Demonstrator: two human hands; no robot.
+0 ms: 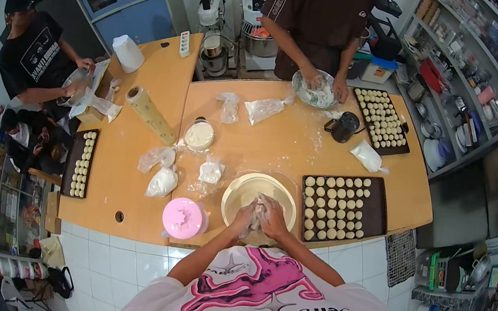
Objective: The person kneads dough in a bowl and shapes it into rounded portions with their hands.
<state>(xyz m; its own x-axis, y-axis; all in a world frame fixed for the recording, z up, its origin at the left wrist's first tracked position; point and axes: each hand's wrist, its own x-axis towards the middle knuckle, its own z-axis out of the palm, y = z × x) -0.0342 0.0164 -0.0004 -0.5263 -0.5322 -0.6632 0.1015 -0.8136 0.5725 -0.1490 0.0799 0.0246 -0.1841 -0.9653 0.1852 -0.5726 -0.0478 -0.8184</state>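
A big cream bowl (251, 186) is set at the near edge of the desk (247, 145). Over it, the left hand (244, 217) and right hand (273, 216) are pressed together, fingers (268, 203) partly bent and dusted white; whether anything is held cannot be told. Dough balls (341, 204) are set on a dark tray (377, 203) at the bowl's 3 o'clock; a pink tub (184, 217) is placed at 8 o'clock.
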